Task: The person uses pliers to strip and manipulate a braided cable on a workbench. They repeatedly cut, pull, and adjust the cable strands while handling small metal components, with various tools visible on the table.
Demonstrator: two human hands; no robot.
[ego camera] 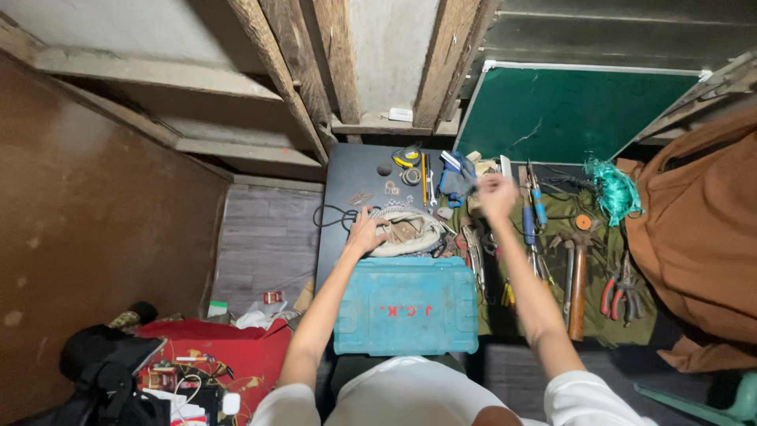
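Note:
My left hand (365, 231) rests with fingers spread on the edge of a round beige device with a wire guard (408, 230) on the black table (355, 170). My right hand (497, 196) is raised above the tool spread and blurred; its fingers look curled, and I cannot tell whether it holds anything. A blue cloth glove (455, 181) lies just left of it. A teal plastic tool case (406, 306) sits closed right in front of me, between my arms.
Pliers with red handles (620, 289), a wooden-handled hammer (578, 288), screwdrivers (536, 201) and a yellow tape measure (407, 155) lie on an olive cloth (607, 244). A green chalkboard (564, 110) leans behind. A red box of parts (217, 347) stands on the floor at left.

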